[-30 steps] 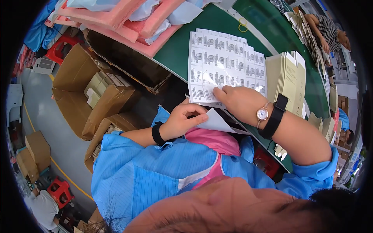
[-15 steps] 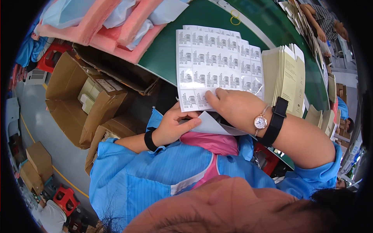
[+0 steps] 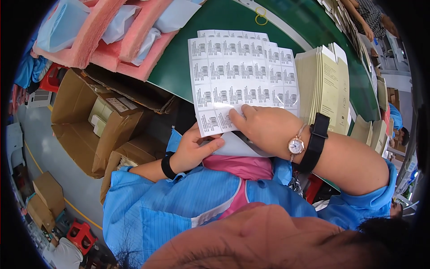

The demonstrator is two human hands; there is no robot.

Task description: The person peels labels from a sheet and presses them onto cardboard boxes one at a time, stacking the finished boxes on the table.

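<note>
A white sheet of barcode labels (image 3: 237, 71) lies over other such sheets at the near edge of the green table. Its lower part hangs past the edge and a white flap (image 3: 235, 144) curls back toward my body. My left hand (image 3: 195, 145) grips the sheet's lower left part, thumb bent over the flap. Across the lower right of the sheet rests my right hand (image 3: 271, 127); two fingertips press on the bottom row of labels, and its other fingers are hidden beneath. A watch and a black strap are on the right wrist, another black band on the left.
Right of the sheets stands a stack of cream folded cartons (image 3: 320, 85). Pink foam (image 3: 103, 40) with bagged items sits at the far left. Open cardboard boxes (image 3: 80, 125) stand below the table's left edge. Yellow rings (image 3: 260, 16) lie at the back of the green table (image 3: 174, 67).
The label sheet and both hands have shifted slightly left in the picture, and the sheet has tilted a little. The flap now shows less between my hands.
</note>
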